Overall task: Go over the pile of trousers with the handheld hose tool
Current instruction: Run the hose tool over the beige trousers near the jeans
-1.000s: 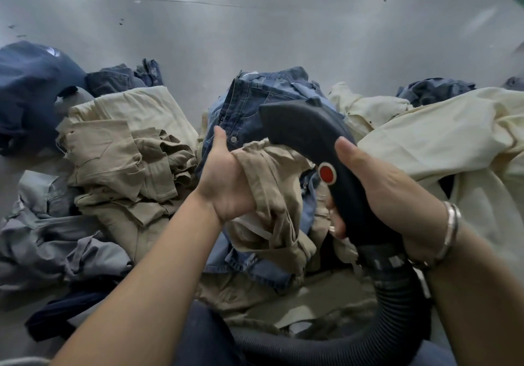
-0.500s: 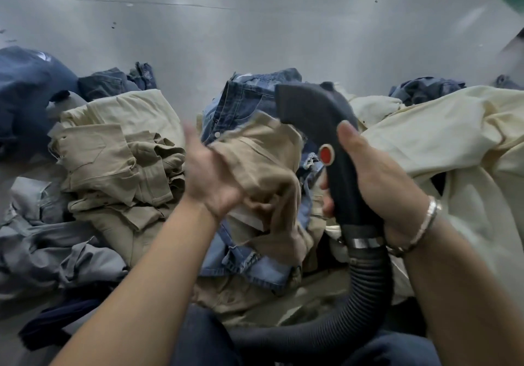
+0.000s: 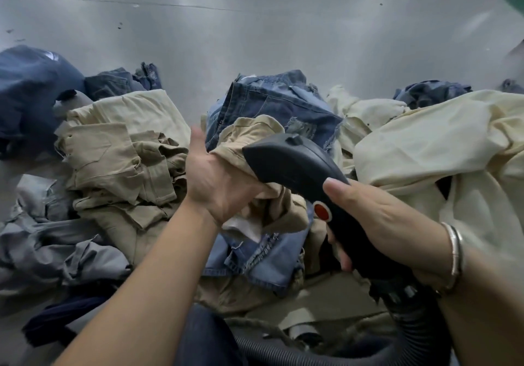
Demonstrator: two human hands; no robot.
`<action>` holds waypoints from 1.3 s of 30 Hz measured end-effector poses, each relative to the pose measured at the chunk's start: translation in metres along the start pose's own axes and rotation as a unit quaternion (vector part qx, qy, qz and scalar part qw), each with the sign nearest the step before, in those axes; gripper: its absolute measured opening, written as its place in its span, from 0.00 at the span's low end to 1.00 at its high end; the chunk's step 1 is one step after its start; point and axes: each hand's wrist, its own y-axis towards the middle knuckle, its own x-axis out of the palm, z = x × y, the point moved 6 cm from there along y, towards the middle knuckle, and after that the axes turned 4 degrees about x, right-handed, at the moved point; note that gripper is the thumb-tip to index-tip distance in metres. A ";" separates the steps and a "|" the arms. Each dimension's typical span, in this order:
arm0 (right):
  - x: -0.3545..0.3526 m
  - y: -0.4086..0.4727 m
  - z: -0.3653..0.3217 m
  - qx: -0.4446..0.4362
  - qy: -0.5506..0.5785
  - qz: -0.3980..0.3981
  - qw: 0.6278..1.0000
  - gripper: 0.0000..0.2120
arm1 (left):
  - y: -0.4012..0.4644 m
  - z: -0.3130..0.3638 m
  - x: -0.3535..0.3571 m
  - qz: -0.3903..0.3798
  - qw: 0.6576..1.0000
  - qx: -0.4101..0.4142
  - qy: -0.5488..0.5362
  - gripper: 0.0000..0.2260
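Your left hand (image 3: 221,184) reaches up from the lower left of the frame, palm turned toward you, fingers hidden in tan cloth it grips at centre. Your right hand (image 3: 380,223), a bangle at its wrist, wraps a black handle at lower right, thumb laid along it.

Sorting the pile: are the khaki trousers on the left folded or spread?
Loosely folded: the khaki trousers lie doubled over themselves in rumpled layers, not spread flat.

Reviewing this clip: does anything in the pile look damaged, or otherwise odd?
Yes. The blue denim piece behind the tool head has a frayed, ragged edge with torn patches; whether that is wear or styling is unclear. Otherwise just a jumbled heap.
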 end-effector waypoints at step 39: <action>-0.027 0.042 0.011 -0.114 0.173 0.177 0.962 0.20 | 0.001 0.005 -0.015 0.176 0.925 0.071 0.330 0.13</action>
